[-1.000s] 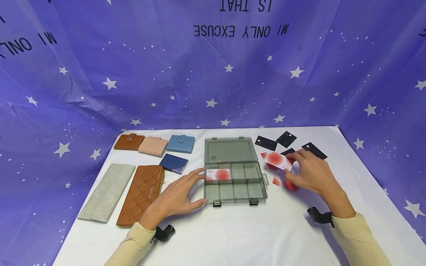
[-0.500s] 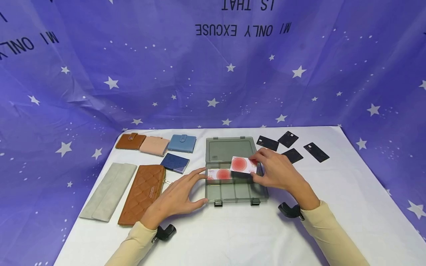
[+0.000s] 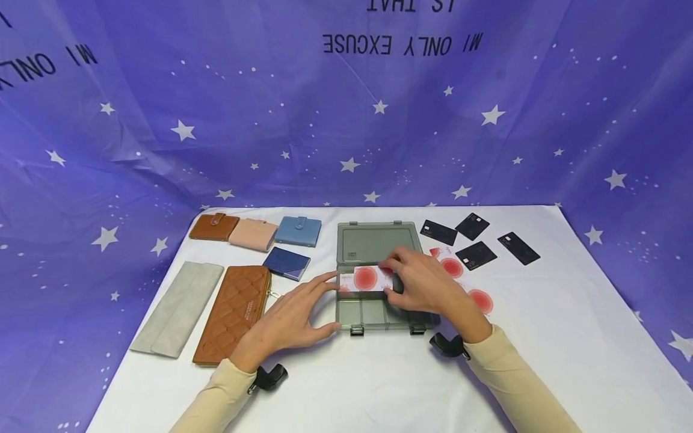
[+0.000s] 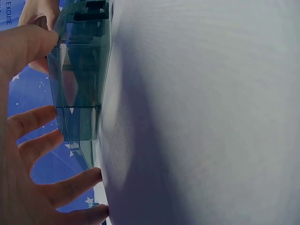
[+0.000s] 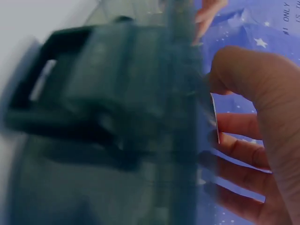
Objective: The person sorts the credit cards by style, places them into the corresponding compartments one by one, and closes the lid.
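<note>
Beige sleeves (image 3: 216,394): reach in from the near edge, with a black wrist device (image 3: 269,377) worn at each cuff.
Left hand (image 3: 287,319): fingers spread wide and holding nothing; thumb tip and some fingertips meet the left wall of the compartment box (image 3: 373,311), apparently to steady it.
Right hand (image 3: 425,285): thumb and fingers narrowed, pinching a white-and-red card (image 3: 366,279) by its right end.
Place of the white-and-red card: at the back row of the compartment box, toward its left end, overlapping a lower card (image 3: 346,281); whether the two touch cannot be told.
Handling: judged light, thin and fairly stiff, probably smooth enough to slide; low risk of breakage (a hard squeeze might bow it).
Where to hold: a short end, or both long edges; the present end pinch looks sound.
Compartment box condition: tinted see-through plastic, judged rigid yet light enough to skid; latches (image 3: 357,331) face the person, lid (image 3: 379,243) laid back.
Flanks: quilted brown purse (image 3: 233,316) and grey wallet (image 3: 178,310) at left; red printed cards (image 3: 480,302) at right, partly behind the right wrist.
Farther back: navy holder (image 3: 287,263) and three small wallets (image 3: 299,231) left, four black cards (image 3: 476,257) right.
Backdrop (image 3: 303,138): purple cloth, white stars.
</note>
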Demonstrator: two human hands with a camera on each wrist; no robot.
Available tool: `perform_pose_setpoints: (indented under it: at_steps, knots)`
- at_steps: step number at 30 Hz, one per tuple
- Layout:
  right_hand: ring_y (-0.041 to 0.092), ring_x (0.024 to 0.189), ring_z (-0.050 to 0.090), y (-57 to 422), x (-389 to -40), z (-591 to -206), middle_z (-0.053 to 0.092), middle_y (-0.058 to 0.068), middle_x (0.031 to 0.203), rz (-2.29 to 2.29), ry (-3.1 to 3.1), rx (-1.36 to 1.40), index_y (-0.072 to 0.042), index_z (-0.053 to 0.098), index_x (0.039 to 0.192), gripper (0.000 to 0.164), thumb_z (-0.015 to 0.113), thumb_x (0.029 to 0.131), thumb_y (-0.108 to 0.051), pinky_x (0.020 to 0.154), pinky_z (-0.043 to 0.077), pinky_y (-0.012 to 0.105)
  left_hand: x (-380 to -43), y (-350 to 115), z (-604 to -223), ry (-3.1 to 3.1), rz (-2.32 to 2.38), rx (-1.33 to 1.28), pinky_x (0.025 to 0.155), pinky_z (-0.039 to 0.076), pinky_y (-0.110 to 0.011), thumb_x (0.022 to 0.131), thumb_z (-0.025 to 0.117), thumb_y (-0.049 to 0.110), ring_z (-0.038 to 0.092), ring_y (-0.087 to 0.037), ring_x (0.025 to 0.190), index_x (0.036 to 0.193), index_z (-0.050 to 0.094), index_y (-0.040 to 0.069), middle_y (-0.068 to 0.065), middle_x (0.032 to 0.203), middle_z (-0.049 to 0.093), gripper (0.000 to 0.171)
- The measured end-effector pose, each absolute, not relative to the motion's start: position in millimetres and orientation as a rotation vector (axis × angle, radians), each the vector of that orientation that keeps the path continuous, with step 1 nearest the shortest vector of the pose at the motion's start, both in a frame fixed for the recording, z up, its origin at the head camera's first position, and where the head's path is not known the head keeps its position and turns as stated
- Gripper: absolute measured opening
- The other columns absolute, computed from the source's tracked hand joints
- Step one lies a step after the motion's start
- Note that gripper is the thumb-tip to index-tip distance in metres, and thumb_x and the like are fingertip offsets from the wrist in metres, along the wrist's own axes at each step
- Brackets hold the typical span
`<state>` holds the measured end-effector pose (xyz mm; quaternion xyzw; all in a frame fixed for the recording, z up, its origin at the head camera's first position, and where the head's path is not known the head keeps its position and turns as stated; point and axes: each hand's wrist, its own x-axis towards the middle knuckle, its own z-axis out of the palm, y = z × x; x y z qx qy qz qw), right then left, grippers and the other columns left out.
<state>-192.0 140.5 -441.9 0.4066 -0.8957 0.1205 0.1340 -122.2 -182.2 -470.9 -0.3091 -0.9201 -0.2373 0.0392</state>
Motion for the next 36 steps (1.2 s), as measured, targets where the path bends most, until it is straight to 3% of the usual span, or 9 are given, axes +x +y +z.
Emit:
perform_pose_setpoints:
  at_steps: [9, 24, 30, 36]
  knots:
    - [0.026, 0.112, 0.069, 129, -194, -451, 0.071, 0.005, 0.124, 0.39, -2.558, 1.291, -0.011, 0.076, 0.131, 0.043, 0.082, 0.096, -0.035, 0.095, 0.059, 0.044, -123, -183, -470, -2.802, -0.722, -0.97, 0.11, 0.052, -0.053, 0.093, 0.078, 0.053, 0.06, -0.03, 0.139, 0.151, 0.059, 0.019, -0.003, 0.169, 0.044, 0.07]
    - [0.027, 0.129, 0.065, 125, -191, -456, 0.07, 0.005, 0.138, 0.328, -2.538, 1.356, -0.012, 0.078, 0.13, 0.04, 0.08, 0.099, -0.039, 0.11, 0.053, 0.049, -122, -182, -471, -2.82, -0.716, -0.947, 0.111, 0.051, -0.053, 0.093, 0.078, 0.056, 0.056, -0.031, 0.143, 0.157, 0.054, 0.019, 0.0, 0.171, 0.041, 0.078]
    - [0.028, 0.127, 0.066, 140, -193, -452, 0.069, 0.006, 0.136, 0.457, -2.567, 1.316, -0.01, 0.075, 0.132, 0.041, 0.081, 0.099, -0.034, 0.108, 0.054, 0.049, -121, -182, -472, -2.834, -0.698, -0.944, 0.112, 0.051, -0.053, 0.093, 0.078, 0.058, 0.056, -0.031, 0.143, 0.157, 0.055, 0.019, 0.001, 0.171, 0.041, 0.079]
    - [0.031, 0.127, 0.066, 189, -192, -443, 0.069, 0.008, 0.134, 0.531, -2.627, 1.13, -0.01, 0.071, 0.135, 0.045, 0.083, 0.096, -0.029, 0.106, 0.054, 0.052, -123, -183, -472, -2.819, -0.698, -0.96, 0.11, 0.052, -0.054, 0.092, 0.078, 0.057, 0.056, -0.031, 0.143, 0.156, 0.055, 0.018, 0.0, 0.171, 0.041, 0.079]
